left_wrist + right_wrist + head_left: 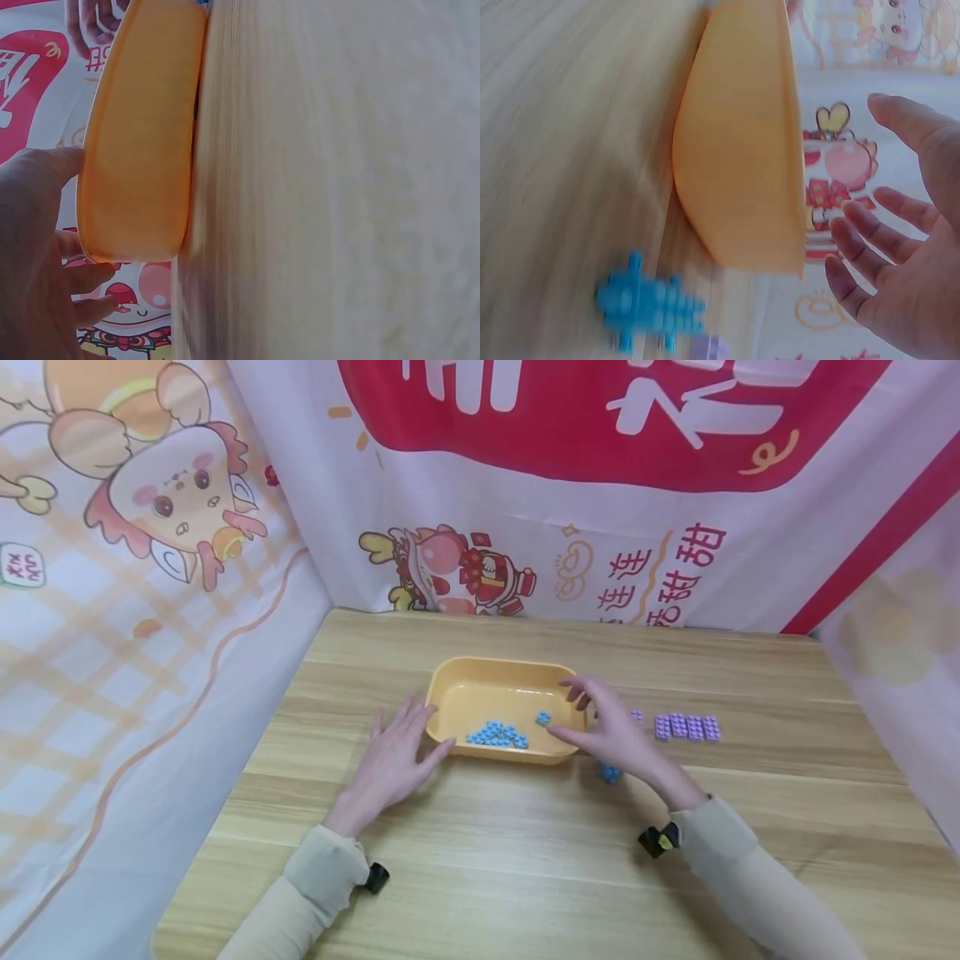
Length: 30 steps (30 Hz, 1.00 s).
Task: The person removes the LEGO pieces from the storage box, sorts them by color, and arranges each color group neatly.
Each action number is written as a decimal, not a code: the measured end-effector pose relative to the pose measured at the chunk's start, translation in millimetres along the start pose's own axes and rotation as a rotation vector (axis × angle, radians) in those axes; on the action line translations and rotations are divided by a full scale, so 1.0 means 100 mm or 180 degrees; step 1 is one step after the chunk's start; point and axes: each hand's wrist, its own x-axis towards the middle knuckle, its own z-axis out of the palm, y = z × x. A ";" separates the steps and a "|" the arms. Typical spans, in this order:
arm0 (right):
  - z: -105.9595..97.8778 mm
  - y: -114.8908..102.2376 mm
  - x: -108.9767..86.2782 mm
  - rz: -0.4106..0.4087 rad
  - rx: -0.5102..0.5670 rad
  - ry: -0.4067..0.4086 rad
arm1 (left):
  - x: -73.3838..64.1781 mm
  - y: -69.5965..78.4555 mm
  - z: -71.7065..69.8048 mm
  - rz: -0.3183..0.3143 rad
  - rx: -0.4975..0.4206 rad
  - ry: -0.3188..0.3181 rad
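A yellow-orange tray (491, 697) with rounded corners stands on the table. Small light-blue toy bricks (497, 735) lie clustered along its near side, and one more blue piece (543, 717) sits apart toward the right. My left hand (393, 756) is at the tray's left end, fingers spread along the outside and thumb at the near rim. Over the right end hovers my right hand (611, 727), its fingers parted and loosely bent; in the right wrist view nothing lies between them. A studded blue toy piece with short projections (649, 304) rests on the table beneath the right hand.
Several purple studded bricks (686, 727) stand in a row to the right of the tray; another purple brick (710, 348) lies near the blue piece. The wooden table (480, 852) extends toward me. Printed cloth (300, 410) hangs behind and along the left.
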 end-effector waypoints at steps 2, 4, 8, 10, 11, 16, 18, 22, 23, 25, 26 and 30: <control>0.08 -0.03 0.07 -0.0089 0.0005 -0.0097 | 0.00 -0.01 0.01 -0.0006 0.0008 0.0001; 0.17 -0.06 0.13 -0.0135 0.0006 -0.0200 | 0.00 -0.01 0.01 -0.0007 0.0011 0.0006; 0.32 -0.12 0.24 -0.0152 -0.0030 -0.0382 | 0.00 -0.02 0.01 -0.0005 0.0027 -0.0003; 0.38 -0.13 0.28 -0.0179 -0.0077 -0.0421 | 0.01 -0.02 0.01 -0.0007 0.0032 -0.0011; 0.40 -0.15 0.29 -0.0182 -0.0106 -0.0446 | 0.01 -0.01 0.01 -0.0009 0.0041 -0.0016; 0.51 -0.05 0.38 -0.0337 -0.0258 -0.0574 | 0.02 0.00 0.00 -0.0053 0.0027 -0.0045; 0.54 -0.06 0.42 -0.0325 -0.0300 -0.0621 | 0.02 0.00 -0.01 -0.0066 0.0021 -0.0055; 0.57 -0.09 0.51 -0.0111 -0.0338 -0.0744 | 0.02 0.00 -0.02 -0.0064 0.0010 -0.0063; 0.55 -0.19 0.52 0.0029 -0.0405 -0.0801 | 0.02 0.00 -0.02 -0.0063 0.0008 -0.0064; 0.58 -0.19 0.56 0.0144 -0.0463 -0.0919 | 0.02 -0.01 -0.02 -0.0061 -0.0001 -0.0066; 0.60 -0.19 0.58 0.0190 -0.0485 -0.0979 | 0.02 -0.01 -0.01 -0.0058 -0.0005 -0.0065; 0.66 -0.17 0.63 0.0188 -0.0521 -0.1106 | 0.02 -0.02 0.00 -0.0038 -0.0017 -0.0061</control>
